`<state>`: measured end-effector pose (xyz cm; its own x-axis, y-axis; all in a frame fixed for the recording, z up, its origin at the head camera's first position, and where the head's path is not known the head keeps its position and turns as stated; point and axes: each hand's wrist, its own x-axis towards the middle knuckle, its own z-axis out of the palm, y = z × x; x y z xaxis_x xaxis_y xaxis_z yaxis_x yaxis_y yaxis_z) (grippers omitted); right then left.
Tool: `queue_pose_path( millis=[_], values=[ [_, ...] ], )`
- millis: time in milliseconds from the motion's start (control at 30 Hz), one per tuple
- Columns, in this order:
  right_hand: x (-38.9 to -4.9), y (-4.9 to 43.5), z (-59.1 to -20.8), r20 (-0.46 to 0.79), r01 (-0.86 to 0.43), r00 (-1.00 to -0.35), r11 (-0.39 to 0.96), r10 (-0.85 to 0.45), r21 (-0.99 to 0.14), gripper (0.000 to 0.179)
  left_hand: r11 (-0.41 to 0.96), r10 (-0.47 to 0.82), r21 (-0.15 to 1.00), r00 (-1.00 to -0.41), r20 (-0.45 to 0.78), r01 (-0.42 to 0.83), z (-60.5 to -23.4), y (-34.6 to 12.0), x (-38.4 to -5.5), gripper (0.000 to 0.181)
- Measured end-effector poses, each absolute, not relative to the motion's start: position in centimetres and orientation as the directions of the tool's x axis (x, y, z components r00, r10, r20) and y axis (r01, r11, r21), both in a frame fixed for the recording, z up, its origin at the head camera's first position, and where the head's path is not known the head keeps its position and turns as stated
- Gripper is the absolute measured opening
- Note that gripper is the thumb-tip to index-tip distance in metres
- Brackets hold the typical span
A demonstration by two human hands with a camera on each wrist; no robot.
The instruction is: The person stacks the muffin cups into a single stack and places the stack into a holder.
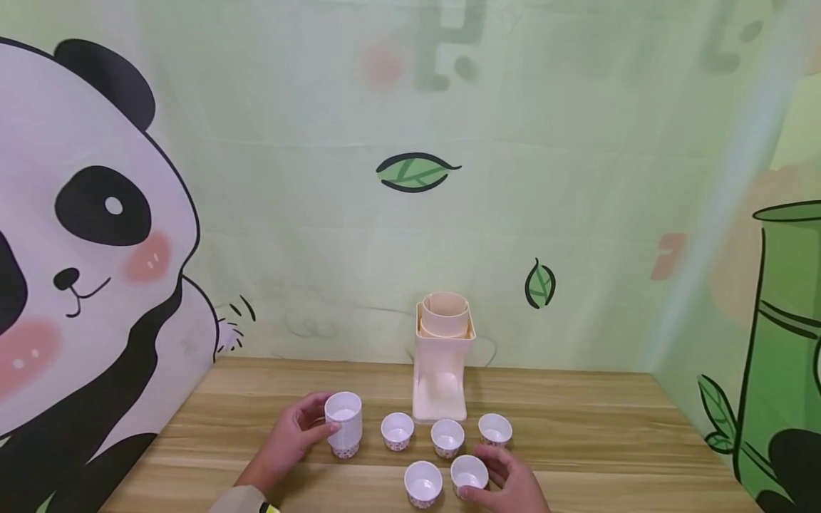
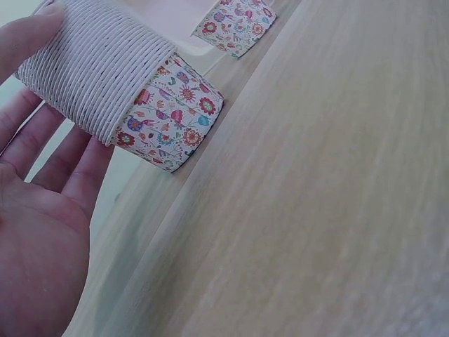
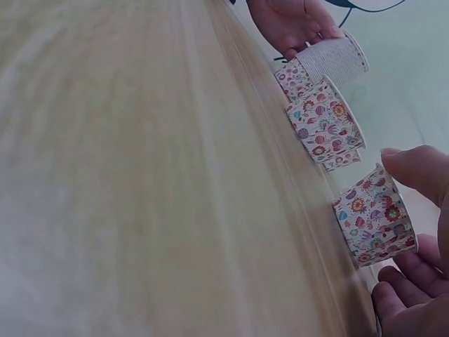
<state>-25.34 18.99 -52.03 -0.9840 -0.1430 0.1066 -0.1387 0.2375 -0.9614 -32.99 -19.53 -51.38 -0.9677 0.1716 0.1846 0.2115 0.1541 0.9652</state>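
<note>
My left hand (image 1: 291, 434) grips a tall stack of nested white paper cups (image 1: 343, 424), thumb on the near side and fingers behind. In the left wrist view the stack (image 2: 105, 70) shows many close rims above a floral-printed bottom cup, which stands at the wood surface. My right hand (image 1: 509, 484) holds a single floral paper cup (image 1: 470, 476) between thumb and fingers at the front right. Left of it stands another paper cup (image 1: 423, 484). Behind these stand a left cup (image 1: 397, 432), a middle cup (image 1: 447, 438) and a right cup (image 1: 495, 429), all upright.
A pale pink cup dispenser (image 1: 439, 370) with a round tube in its top stands at the back of the wooden table (image 1: 590, 442). A green backdrop (image 1: 308, 214) with a printed panda and leaves hangs behind the table.
</note>
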Motion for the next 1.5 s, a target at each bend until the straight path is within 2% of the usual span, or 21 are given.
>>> queue_pose_path(
  millis=[267,1133,1500],
  values=[
    [-25.30,18.88,-51.82,0.129,-0.170,-0.977,0.261,-0.167,-0.950,0.070,0.146,0.176,0.966,-0.967,0.185,0.211,-51.55,-19.59,-33.04,0.057],
    [-25.54,19.30,-51.97,0.084,-0.130,-0.980,0.267,-0.179,-0.955,0.066,0.143,0.170,0.967,-0.968,0.186,0.211,-51.51,-19.52,-33.07,0.057],
    [-25.27,19.42,-51.73,0.030,-0.065,-0.981,0.178,-0.193,-0.982,0.070,0.151,0.154,0.959,-0.964,0.218,0.241,-51.67,-19.47,-33.09,0.055]
  ],
)
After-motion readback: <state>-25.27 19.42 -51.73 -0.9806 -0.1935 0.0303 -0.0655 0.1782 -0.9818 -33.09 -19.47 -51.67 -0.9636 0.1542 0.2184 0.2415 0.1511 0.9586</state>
